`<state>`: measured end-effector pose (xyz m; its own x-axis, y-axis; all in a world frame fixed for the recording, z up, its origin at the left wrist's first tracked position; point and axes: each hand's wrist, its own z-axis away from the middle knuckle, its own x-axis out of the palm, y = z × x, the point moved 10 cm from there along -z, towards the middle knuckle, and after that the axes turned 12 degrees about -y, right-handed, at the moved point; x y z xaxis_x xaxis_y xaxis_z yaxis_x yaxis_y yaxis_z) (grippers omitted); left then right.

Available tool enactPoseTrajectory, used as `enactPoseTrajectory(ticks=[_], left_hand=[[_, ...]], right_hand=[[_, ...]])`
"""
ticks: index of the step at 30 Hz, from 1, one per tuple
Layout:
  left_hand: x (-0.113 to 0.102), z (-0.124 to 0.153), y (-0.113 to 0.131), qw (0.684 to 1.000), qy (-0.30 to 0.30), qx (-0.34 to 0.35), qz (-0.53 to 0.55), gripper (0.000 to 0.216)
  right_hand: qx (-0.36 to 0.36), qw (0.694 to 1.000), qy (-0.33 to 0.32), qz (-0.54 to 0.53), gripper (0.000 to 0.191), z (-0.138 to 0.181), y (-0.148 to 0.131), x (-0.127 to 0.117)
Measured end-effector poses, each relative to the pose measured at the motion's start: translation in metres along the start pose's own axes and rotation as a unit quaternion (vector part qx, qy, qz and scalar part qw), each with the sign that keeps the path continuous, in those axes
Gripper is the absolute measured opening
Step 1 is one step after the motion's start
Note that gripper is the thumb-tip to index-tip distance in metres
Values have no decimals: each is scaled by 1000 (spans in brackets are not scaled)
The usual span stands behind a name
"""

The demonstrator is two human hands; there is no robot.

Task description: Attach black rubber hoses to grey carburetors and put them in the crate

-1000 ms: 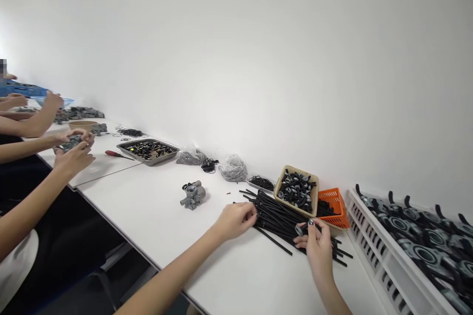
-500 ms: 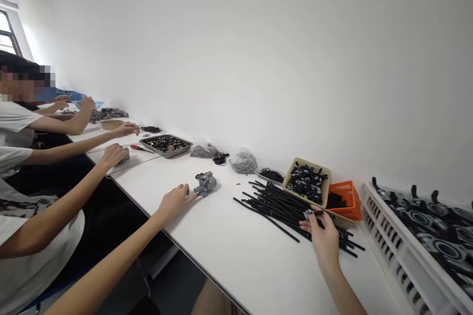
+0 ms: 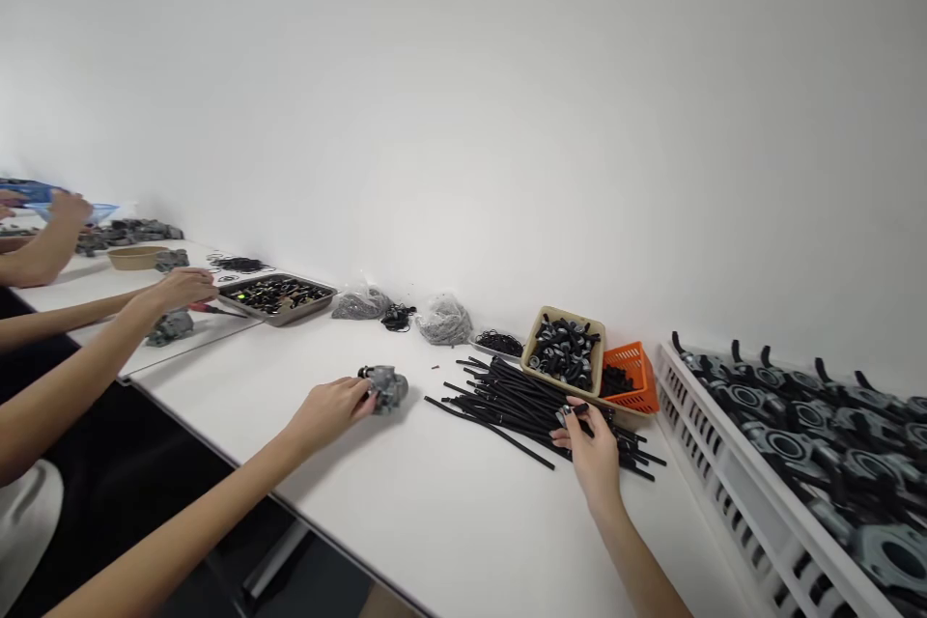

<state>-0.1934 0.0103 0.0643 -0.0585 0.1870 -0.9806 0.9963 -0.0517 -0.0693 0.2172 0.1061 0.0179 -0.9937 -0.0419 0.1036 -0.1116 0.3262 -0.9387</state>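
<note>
My left hand reaches out to the left and its fingers close on a small grey metal valve body lying on the white table. My right hand rests on a pile of thin black tubes, pinching a small grey and black ring-shaped part between thumb and fingertips. Just beyond that hand stand a beige basket of similar parts and an orange basket.
A white slotted crate of grey castings fills the right. Along the wall lie bags of small parts, black rings and a metal tray. Other people's arms work at the left with a red-handled screwdriver.
My left hand left the black tubes, swung left and took hold of the grey valve body. My right hand stayed on the tubes with the small part. The neighbour's hand reached the screwdriver.
</note>
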Motion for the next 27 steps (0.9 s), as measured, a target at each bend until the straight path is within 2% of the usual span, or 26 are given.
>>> enactPoseTrajectory(ticks=[4, 7, 9, 11, 14, 17, 19, 21, 23, 25, 27], left_hand=[[-31, 6, 108, 990, 24, 137, 27, 39], [-46, 6, 190, 966, 52, 248, 44, 31], [-47, -1, 229, 952, 69, 295, 50, 32], [-45, -13, 252, 944, 82, 313, 63, 34], [-44, -31, 265, 929, 107, 335, 114, 37], [-48, -37, 253, 893, 154, 358, 225, 44], [-45, -38, 244, 857, 156, 390, 300, 62], [-33, -37, 244, 826, 112, 441, 331, 81], [-16, -41, 248, 815, 39, 468, 339, 81], [1, -51, 248, 824, -19, 444, 352, 72], [10, -61, 245, 838, -45, 406, 362, 64]], right_hand=[[-2, 1000, 1, -5, 55, 3, -8, 4], [2, 1000, -2, -6, 53, 5, -12, 6], [6, 1000, -1, -14, 53, 5, -13, 6], [10, 999, 3, -39, 54, 5, -12, 4], [23, 996, -1, -90, 53, 4, -9, 6], [31, 991, -18, -128, 48, 5, -11, 11], [32, 989, -31, -139, 46, 6, -15, 15], [29, 989, -53, -135, 44, 8, -20, 20], [18, 989, -90, -117, 40, 10, -26, 28], [6, 986, -138, -89, 34, 13, -32, 38], [-1, 983, -176, -56, 31, 15, -36, 45]])
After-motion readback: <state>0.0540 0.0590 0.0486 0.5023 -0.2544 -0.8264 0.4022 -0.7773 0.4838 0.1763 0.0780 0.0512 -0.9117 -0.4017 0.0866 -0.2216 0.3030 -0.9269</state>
